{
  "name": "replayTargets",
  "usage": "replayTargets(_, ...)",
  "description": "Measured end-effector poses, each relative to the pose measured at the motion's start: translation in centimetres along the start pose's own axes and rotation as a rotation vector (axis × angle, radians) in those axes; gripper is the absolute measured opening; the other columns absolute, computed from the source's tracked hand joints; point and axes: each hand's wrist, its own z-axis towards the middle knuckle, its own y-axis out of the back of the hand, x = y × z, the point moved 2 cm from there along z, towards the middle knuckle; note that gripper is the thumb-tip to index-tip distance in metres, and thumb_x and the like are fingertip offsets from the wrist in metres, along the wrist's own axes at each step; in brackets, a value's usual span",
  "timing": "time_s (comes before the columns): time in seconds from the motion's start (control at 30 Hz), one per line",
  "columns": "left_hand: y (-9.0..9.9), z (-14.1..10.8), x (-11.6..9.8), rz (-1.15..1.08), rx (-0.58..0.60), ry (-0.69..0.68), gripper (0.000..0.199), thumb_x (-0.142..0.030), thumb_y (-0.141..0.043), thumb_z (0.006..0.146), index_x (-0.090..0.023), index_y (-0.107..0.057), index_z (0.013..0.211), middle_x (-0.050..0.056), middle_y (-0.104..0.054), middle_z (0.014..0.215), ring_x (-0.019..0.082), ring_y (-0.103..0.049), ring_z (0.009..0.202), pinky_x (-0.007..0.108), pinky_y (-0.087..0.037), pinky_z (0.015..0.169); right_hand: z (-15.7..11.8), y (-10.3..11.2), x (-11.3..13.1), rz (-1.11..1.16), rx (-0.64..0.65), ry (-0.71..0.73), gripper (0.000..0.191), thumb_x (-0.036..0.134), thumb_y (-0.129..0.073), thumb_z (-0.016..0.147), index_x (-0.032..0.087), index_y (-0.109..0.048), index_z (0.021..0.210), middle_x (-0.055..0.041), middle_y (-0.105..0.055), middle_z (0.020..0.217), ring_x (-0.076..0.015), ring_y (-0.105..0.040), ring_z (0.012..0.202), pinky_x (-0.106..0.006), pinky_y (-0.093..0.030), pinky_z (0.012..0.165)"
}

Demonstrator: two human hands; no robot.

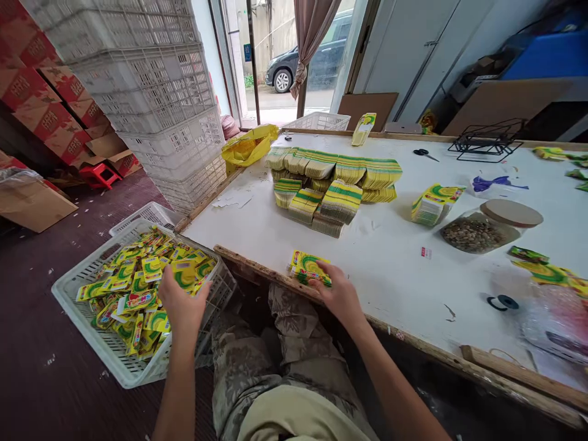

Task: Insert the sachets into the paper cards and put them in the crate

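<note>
My left hand is over a white plastic crate, its thumb and fingers spread apart. Just beyond those fingers is a slightly blurred yellow-green packet; whether they touch it I cannot tell. Many loose packets fill the crate. At the table's front edge, my right hand grips the right end of a small stack of yellow-green packets between thumb and fingers. Behind it on the white table stand rows of tightly packed yellow-green cards or packets, stacked in layers.
A bundle, a jar of small brown pieces, scissors and a black wire rack are on the table. A yellow bag lies at its left corner. Tall stacked crates stand at left.
</note>
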Motion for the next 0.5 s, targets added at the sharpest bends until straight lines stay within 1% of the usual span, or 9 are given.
replayTargets(0.03, 0.1, 0.3, 0.5, 0.002, 0.006, -0.008, 0.089, -0.043, -0.076, 0.070, -0.012, -0.034, 0.142, 0.022, -0.044, 0.141, 0.039, -0.037, 0.135, 0.058, -0.028, 0.113, 0.4, 0.0, -1.1, -0.104, -0.010, -0.031, 0.038, 0.027, -0.056, 0.088, 0.016, -0.056, 0.124, -0.0155, -0.062, 0.113, -0.0316, -0.058, 0.104, -0.047, -0.049, 0.089)
replayTargets(0.07, 0.0, 0.3, 0.6, -0.020, 0.053, -0.027, 0.082, -0.044, -0.074, 0.073, -0.013, -0.037, 0.140, 0.020, -0.047, 0.139, 0.038, -0.040, 0.133, 0.056, -0.031, 0.112, 0.6, -0.1, -2.1, -0.177, -0.013, -0.051, 0.036, 0.024, -0.056, 0.086, 0.015, -0.058, 0.121, -0.0159, -0.063, 0.109, -0.0322, -0.058, 0.102, -0.047, -0.048, 0.087)
replayTargets(0.1, -0.4, 0.0, 0.3, -0.060, 0.134, -0.051, 0.073, -0.045, -0.070, 0.077, -0.016, -0.042, 0.138, 0.018, -0.051, 0.136, 0.036, -0.044, 0.131, 0.054, -0.034, 0.110, 0.8, -0.3, -2.7, -0.221, -0.014, -0.059, 0.034, 0.021, -0.055, 0.085, 0.014, -0.059, 0.118, -0.0160, -0.063, 0.105, -0.0325, -0.057, 0.099, -0.047, -0.048, 0.086)
replayTargets(0.2, -2.4, -2.2, -2.0, -0.214, 0.433, -0.108, 0.049, -0.044, -0.062, 0.084, -0.021, -0.053, 0.127, 0.012, -0.057, 0.130, 0.029, -0.052, 0.124, 0.046, -0.044, 0.104, 0.6, -0.8, -3.4, -0.236, -0.035, -0.058, 0.030, 0.019, -0.055, 0.084, 0.014, -0.060, 0.113, -0.0148, -0.062, 0.101, -0.0320, -0.056, 0.097, -0.045, -0.048, 0.084)
replayTargets(0.23, -3.0, -3.0, -2.9, -0.257, 0.520, -0.119, 0.045, -0.043, -0.060, 0.086, -0.022, -0.055, 0.125, 0.010, -0.058, 0.129, 0.027, -0.053, 0.123, 0.044, -0.045, 0.103, 0.5, -0.9, -3.4, -0.234, -0.044, -0.055, 0.031, 0.020, -0.055, 0.084, 0.015, -0.059, 0.114, -0.0144, -0.061, 0.101, -0.0316, -0.056, 0.097, -0.045, -0.048, 0.084)
replayTargets(0.3, -4.0, -4.4, -4.4, -0.320, 0.648, -0.133, 0.039, -0.042, -0.059, 0.087, -0.024, -0.056, 0.122, 0.008, -0.060, 0.127, 0.025, -0.055, 0.121, 0.042, -0.047, 0.101, 0.4, -0.9, -3.4, -0.226, -0.058, -0.050, 0.032, 0.021, -0.055, 0.084, 0.015, -0.057, 0.115, -0.0137, -0.060, 0.102, -0.0305, -0.056, 0.097, -0.043, -0.048, 0.084)
replayTargets(0.4, -4.6, -5.5, -5.5, -0.372, 0.782, -0.133, 0.037, -0.041, -0.059, 0.088, -0.026, -0.057, 0.122, 0.006, -0.061, 0.126, 0.022, -0.057, 0.118, 0.039, -0.048, 0.100, 0.3, -0.7, -3.4, -0.200, -0.068, -0.037, 0.029, 0.022, -0.055, 0.084, 0.016, -0.057, 0.112, -0.0131, -0.061, 0.101, -0.0297, -0.057, 0.095, -0.043, -0.049, 0.082)
replayTargets(0.5, -4.8, -5.8, -5.6, -0.398, 0.825, -0.117, 0.037, -0.040, -0.059, 0.088, -0.026, -0.057, 0.122, 0.006, -0.062, 0.126, 0.022, -0.058, 0.117, 0.039, -0.048, 0.099, 0.3, -0.4, -3.4, -0.163, -0.105, -0.033, 0.027, 0.023, -0.055, 0.083, 0.017, -0.056, 0.109, -0.0128, -0.060, 0.100, -0.0300, -0.056, 0.094, -0.045, -0.048, 0.083)
